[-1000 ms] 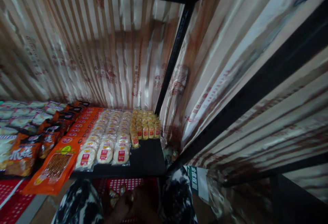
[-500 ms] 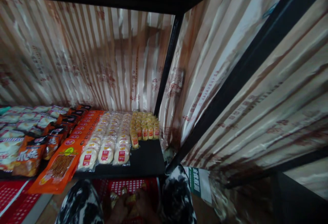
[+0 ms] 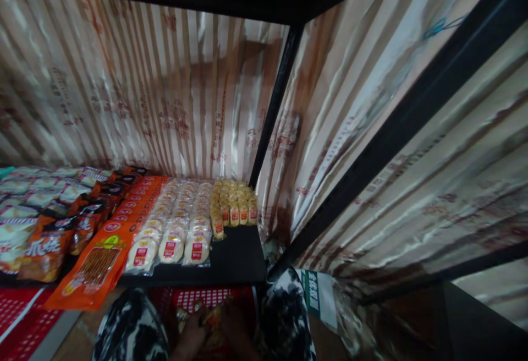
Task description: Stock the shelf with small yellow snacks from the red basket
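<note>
Below the front edge of the flat black shelf board [image 3: 241, 264], two bare forearms reach forward and down between knees in black-and-white patterned trousers [image 3: 286, 311]. The left hand [image 3: 192, 331] and right hand [image 3: 234, 322] sit close together, turned inward, fingers seemingly bent. A small, shiny gold-and-orange packet [image 3: 213, 318] shows between them; it is too dark to tell how far either hand is open or whether either grips it. Under the board's front edge, more small gold-wrapped packets [image 3: 181, 315] lie by the left hand in a red plastic lattice basket [image 3: 206, 296]. Toward the board's right rear corner stand rows of small yellow-gold packets with red labels [image 3: 239, 207].
</note>
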`<state>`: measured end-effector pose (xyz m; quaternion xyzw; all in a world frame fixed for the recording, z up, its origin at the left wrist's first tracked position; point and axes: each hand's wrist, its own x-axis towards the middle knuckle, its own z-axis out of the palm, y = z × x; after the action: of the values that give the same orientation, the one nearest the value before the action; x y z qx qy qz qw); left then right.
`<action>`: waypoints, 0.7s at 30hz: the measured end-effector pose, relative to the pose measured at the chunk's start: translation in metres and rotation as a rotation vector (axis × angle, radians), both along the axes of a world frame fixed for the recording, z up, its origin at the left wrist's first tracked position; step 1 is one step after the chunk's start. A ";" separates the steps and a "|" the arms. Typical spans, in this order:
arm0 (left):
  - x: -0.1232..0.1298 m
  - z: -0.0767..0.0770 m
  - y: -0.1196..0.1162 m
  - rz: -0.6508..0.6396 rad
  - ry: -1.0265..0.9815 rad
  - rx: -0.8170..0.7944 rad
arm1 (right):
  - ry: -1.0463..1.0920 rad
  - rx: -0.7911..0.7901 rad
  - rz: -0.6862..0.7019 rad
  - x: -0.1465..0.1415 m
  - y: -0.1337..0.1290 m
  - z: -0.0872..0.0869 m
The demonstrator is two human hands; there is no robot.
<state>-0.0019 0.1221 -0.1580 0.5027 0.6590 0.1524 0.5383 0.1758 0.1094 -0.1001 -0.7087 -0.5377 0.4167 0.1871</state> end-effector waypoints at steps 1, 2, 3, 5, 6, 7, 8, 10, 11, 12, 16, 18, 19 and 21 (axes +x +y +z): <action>-0.001 0.002 0.000 0.014 -0.020 0.002 | -0.003 -0.006 -0.003 -0.007 0.002 -0.003; -0.002 0.004 0.000 0.028 -0.039 0.005 | -0.006 -0.012 -0.004 -0.014 0.004 -0.007; -0.002 0.006 0.000 0.041 -0.056 0.004 | -0.006 -0.018 -0.004 -0.020 0.005 -0.010; -0.004 0.008 0.000 0.067 -0.088 0.002 | -0.017 -0.034 -0.010 -0.031 0.009 -0.017; -0.005 0.009 0.000 0.084 -0.105 0.009 | -0.029 -0.044 -0.017 -0.037 0.011 -0.021; -0.006 0.010 -0.001 0.105 -0.121 0.020 | -0.048 -0.052 -0.029 -0.041 0.013 -0.024; -0.007 0.012 -0.001 0.124 -0.138 0.038 | -0.057 -0.057 -0.033 -0.045 0.014 -0.027; -0.009 0.015 -0.002 0.144 -0.178 0.074 | -0.068 -0.061 -0.047 -0.048 0.015 -0.031; -0.009 0.017 -0.003 0.145 -0.201 0.087 | -0.064 -0.062 -0.052 -0.048 0.016 -0.032; -0.010 0.018 -0.003 0.148 -0.226 0.101 | -0.061 -0.061 -0.064 -0.047 0.016 -0.031; -0.011 0.023 -0.006 0.163 -0.306 0.148 | -0.028 -0.010 -0.076 -0.043 0.016 -0.017; -0.011 0.026 -0.008 0.178 -0.339 0.149 | -0.016 0.007 -0.061 -0.042 0.015 -0.007; -0.011 0.028 -0.009 0.187 -0.359 0.142 | -0.021 0.015 -0.052 -0.042 0.015 -0.002; -0.012 0.034 -0.011 0.213 -0.387 0.116 | -0.045 0.018 -0.043 -0.042 0.015 0.006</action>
<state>-0.0137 0.1115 -0.1243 0.4217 0.5829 0.3398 0.6058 0.1338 0.1242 -0.0939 -0.7275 -0.5303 0.3916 0.1901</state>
